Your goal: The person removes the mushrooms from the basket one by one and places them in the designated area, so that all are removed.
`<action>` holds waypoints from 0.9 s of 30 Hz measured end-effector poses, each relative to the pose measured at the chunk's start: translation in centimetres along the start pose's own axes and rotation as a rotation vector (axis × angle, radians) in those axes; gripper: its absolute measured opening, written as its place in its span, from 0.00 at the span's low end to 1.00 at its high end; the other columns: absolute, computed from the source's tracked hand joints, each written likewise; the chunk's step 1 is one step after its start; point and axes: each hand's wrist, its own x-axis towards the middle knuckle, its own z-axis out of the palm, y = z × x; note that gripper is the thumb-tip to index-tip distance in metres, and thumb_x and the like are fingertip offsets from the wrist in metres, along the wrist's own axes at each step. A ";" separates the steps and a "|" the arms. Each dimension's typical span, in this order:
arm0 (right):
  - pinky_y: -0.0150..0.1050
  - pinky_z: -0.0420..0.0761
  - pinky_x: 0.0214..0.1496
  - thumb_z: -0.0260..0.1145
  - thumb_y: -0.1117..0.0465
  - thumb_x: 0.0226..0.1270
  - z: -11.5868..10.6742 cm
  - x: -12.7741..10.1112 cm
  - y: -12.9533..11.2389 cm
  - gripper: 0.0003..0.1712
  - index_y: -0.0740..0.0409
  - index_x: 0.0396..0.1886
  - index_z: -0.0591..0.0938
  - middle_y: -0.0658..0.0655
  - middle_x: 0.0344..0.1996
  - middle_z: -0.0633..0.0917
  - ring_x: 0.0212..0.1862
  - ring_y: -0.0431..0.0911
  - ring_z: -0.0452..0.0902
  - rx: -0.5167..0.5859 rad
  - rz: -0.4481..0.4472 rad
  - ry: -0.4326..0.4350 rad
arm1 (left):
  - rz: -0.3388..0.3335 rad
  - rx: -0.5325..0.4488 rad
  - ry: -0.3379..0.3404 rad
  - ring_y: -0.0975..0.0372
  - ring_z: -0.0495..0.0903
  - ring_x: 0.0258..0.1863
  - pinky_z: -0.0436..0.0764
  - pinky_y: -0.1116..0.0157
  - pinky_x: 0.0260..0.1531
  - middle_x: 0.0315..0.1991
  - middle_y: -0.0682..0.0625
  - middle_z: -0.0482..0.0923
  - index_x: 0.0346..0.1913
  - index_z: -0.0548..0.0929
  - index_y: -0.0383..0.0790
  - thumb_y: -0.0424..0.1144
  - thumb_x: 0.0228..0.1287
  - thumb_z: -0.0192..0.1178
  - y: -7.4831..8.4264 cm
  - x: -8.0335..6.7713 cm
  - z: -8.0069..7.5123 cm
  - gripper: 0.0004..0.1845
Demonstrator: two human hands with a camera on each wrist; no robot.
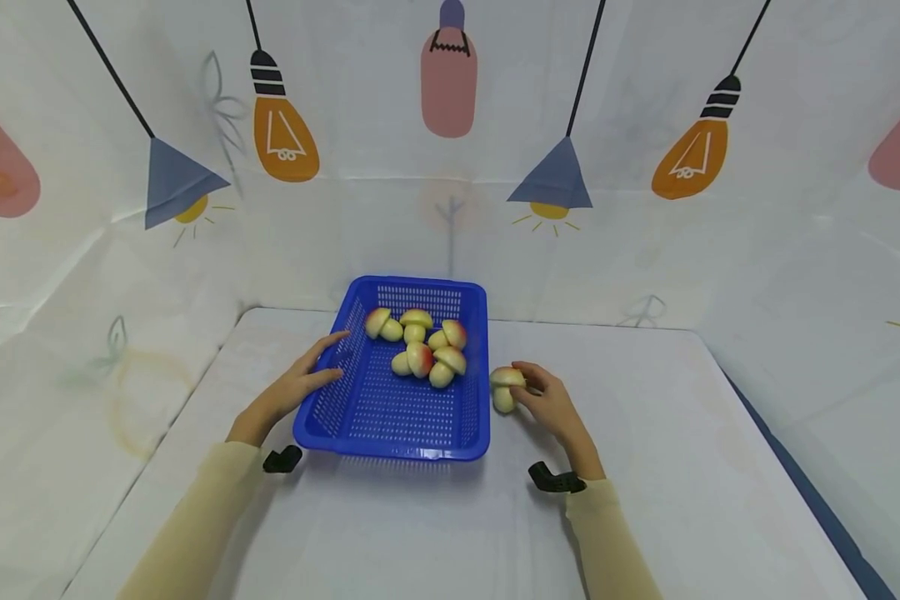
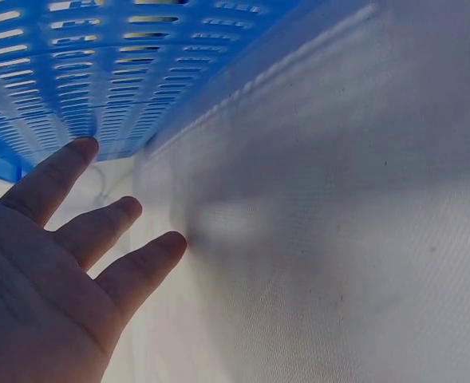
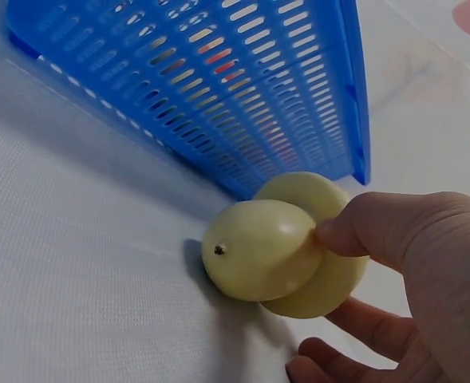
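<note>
Two hands: both at work on one table [image 1: 682,467].
Table: white, carrying everything.
Basket [image 1: 360,412]: blue, slotted, mid-table toward the far edge; walls keep the mushrooms [image 1: 423,350] heaped inside.
Left hand [image 1: 300,385]: fingers straight, flat against the basket's left wall, likely steadying it.
Right hand [image 3: 414,263]: pinching one mushroom [image 3: 278,243] on the table, just beside the basket's right wall.

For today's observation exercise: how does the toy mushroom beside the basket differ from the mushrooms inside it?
The toy mushroom lies on the table outside the blue basket, while the mushrooms inside sit clustered on its floor. The right hand pinches the outside one; nobody touches the others. The outside one looks all pale yellow, whereas several inside show red blush. All share a cap-and-stem shape.
</note>
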 end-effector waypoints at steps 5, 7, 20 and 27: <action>0.61 0.71 0.70 0.66 0.68 0.71 0.1 -0.2 -0.8 0.27 0.67 0.69 0.75 0.71 0.66 0.78 0.67 0.68 0.74 -0.011 0.019 0.009 | -0.003 0.001 0.005 0.33 0.54 0.76 0.61 0.30 0.67 0.83 0.36 0.40 0.84 0.49 0.62 0.44 0.78 0.51 0.0 0.0 0.0 0.38; 0.62 0.71 0.69 0.66 0.68 0.72 0.1 -0.2 -0.9 0.27 0.68 0.69 0.75 0.71 0.66 0.78 0.67 0.68 0.74 -0.020 0.018 0.010 | -0.001 0.002 0.007 0.33 0.53 0.77 0.60 0.29 0.67 0.84 0.36 0.39 0.84 0.49 0.61 0.43 0.78 0.51 0.0 0.1 0.0 0.38; 0.59 0.74 0.68 0.68 0.64 0.71 0.0 -0.3 -0.3 0.28 0.63 0.69 0.77 0.68 0.65 0.80 0.66 0.65 0.76 -0.046 0.010 0.019 | -0.013 0.003 0.014 0.32 0.52 0.77 0.58 0.29 0.67 0.83 0.35 0.40 0.84 0.49 0.61 0.44 0.78 0.52 0.0 0.0 0.1 0.38; 0.58 0.75 0.67 0.69 0.63 0.71 0.0 -0.3 -0.5 0.28 0.63 0.68 0.77 0.67 0.65 0.80 0.66 0.65 0.77 -0.046 0.010 0.016 | -0.018 0.001 0.019 0.32 0.51 0.77 0.58 0.28 0.68 0.84 0.36 0.40 0.83 0.49 0.62 0.44 0.77 0.52 0.0 -0.1 0.1 0.38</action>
